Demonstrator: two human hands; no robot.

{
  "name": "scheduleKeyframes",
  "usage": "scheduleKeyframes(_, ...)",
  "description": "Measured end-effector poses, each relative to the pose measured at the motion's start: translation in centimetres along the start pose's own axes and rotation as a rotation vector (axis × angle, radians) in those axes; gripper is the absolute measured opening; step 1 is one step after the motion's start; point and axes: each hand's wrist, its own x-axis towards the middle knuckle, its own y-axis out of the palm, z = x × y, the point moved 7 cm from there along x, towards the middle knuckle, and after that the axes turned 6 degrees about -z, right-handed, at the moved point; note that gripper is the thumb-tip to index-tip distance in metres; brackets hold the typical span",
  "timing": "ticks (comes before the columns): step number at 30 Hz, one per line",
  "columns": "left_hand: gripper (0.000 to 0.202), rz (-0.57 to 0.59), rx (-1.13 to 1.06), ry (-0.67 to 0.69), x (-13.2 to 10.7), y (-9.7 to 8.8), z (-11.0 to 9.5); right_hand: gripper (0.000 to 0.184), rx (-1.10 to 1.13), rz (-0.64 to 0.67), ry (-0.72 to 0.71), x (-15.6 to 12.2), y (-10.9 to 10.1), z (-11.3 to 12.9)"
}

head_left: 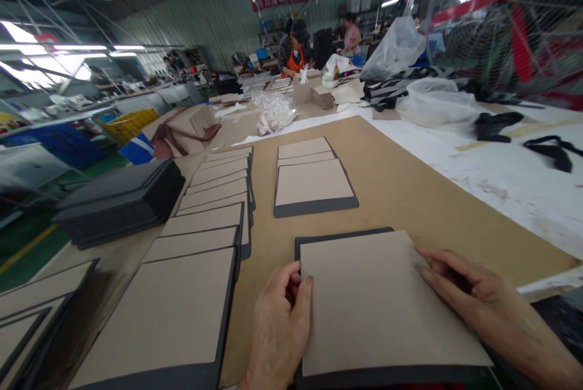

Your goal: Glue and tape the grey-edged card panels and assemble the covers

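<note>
A beige sheet (pixel 364 311) lies over a slightly larger dark grey panel (pixel 346 236) at the table's near edge. The dark margin shows along its far, left and near sides. My left hand (pixel 282 323) is closed at the sheet's left edge, thumb and curled fingertips against it. On the opposite side, my right hand (pixel 473 299) grips the right edge between thumb and fingers. Farther off, a short overlapping row of beige-faced panels (pixel 314 182) rests on the brown board. Left of my hands runs a longer overlapping row of similar panels (pixel 182 311).
A thick stack of dark panels (pixel 122 201) stands at the left, with more beige-faced panels (pixel 40 293) nearer. Crumpled clear plastic (pixel 273 112) lies beyond the brown board (pixel 410 195). A large fan (pixel 510 31) is at the right. A person in an orange apron (pixel 296 59) works at the far end.
</note>
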Motion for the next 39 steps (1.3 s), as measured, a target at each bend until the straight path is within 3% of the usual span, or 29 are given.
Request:
scheduleKeyframes(12,0.025,-0.011,0.076,0.028,1.3,0.9,0.5,0.049,-0.032,0.033,-0.004,1.2,1.7,-0.6)
scheduleKeyframes(22,0.026,-0.007,0.11,0.016,1.5,0.9,1.1,0.046,-0.06,-0.026,-0.011,1.4,2.1,-0.9)
scheduleKeyframes(39,0.033,-0.046,0.2,0.089,2.1,1.0,1.5,0.035,-0.056,0.074,0.008,1.6,2.4,0.2)
